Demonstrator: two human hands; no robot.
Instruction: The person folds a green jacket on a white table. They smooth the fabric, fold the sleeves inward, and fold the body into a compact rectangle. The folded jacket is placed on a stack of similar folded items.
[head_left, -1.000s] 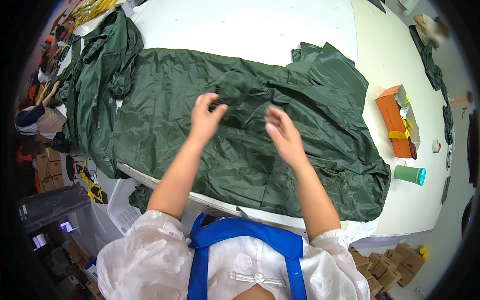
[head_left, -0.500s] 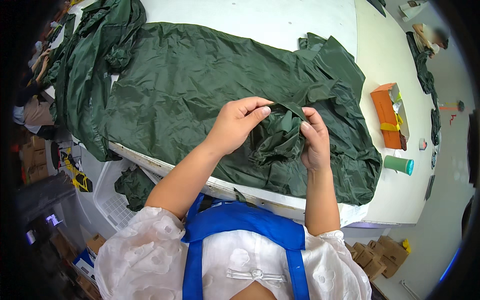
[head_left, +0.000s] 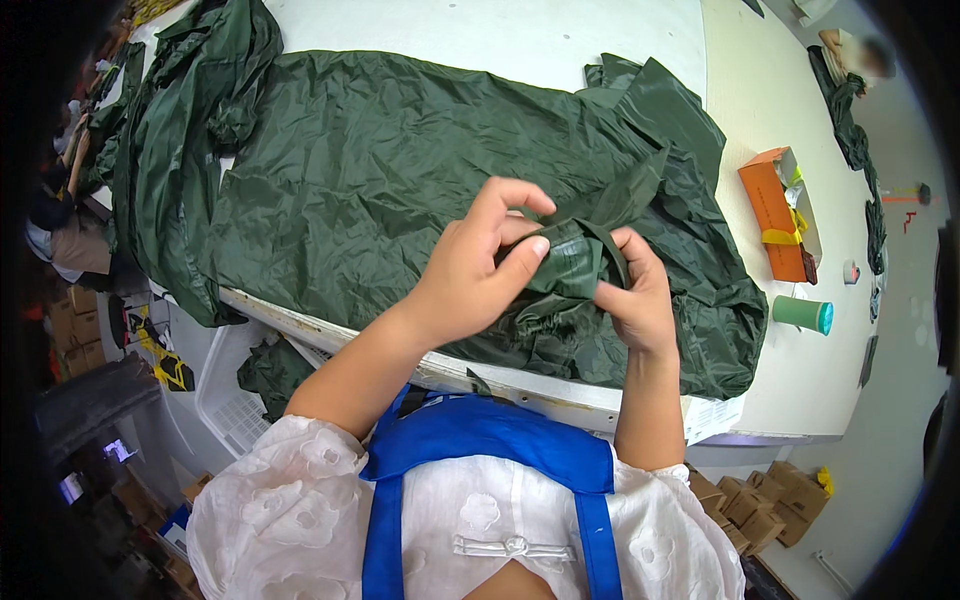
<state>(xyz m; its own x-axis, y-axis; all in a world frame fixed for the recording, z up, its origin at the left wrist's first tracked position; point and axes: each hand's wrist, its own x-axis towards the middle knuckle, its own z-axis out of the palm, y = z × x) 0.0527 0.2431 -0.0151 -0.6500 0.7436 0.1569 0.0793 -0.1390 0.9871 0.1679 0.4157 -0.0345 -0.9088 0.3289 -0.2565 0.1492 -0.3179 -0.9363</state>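
A large dark green fabric garment (head_left: pixel 370 160), thin and slightly shiny, lies spread and wrinkled over the table. Both hands work at a bunched, raised part of it near the table's front edge. My left hand (head_left: pixel 480 260) pinches a folded edge between thumb and fingers, its index finger lifted off the cloth. Opposite it, my right hand (head_left: pixel 640 290) holds the other side of this edge, thumb against the inner face and a narrow band looped by the fingers. The underside of the bunched cloth is hidden.
More green fabric (head_left: pixel 190 150) is heaped at the table's left end. On the right stand an orange box (head_left: pixel 775 215) and a green thread spool (head_left: pixel 802 314). Below the front edge is a white plastic basket (head_left: pixel 225 400) with green cloth. Cardboard boxes (head_left: pixel 750 510) sit at lower right; people work farther off.
The raised edge has been turned, so more of its inner face shows. My left index finger has lifted, and my right hand has shifted slightly down and to the right.
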